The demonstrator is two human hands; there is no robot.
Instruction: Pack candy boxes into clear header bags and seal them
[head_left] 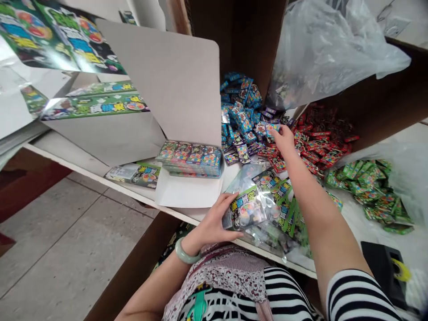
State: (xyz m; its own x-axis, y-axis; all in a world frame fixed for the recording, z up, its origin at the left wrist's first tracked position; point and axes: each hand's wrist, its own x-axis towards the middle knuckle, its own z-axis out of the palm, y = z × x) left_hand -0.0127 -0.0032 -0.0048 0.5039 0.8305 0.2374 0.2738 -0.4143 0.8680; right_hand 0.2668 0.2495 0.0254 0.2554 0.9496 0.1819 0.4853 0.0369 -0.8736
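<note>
My left hand (214,220) grips a clear plastic bag with a green printed header (247,208) at the near edge of the white table (80,167). More such bags lie under and beside it. My right hand (283,139) reaches forward, fingers closed on a small blue packet (267,128) at the edge of a heap of blue packets (239,111). Red packets (317,142) lie right of that hand.
An open white carton (187,111) holds a row of stacked packets (190,158). Green packets (374,189) are heaped at the right. A crumpled clear bag (327,49) and brown boxes stand behind. Printed flat cartons (93,104) lie at the left. A black device (384,267) sits near right.
</note>
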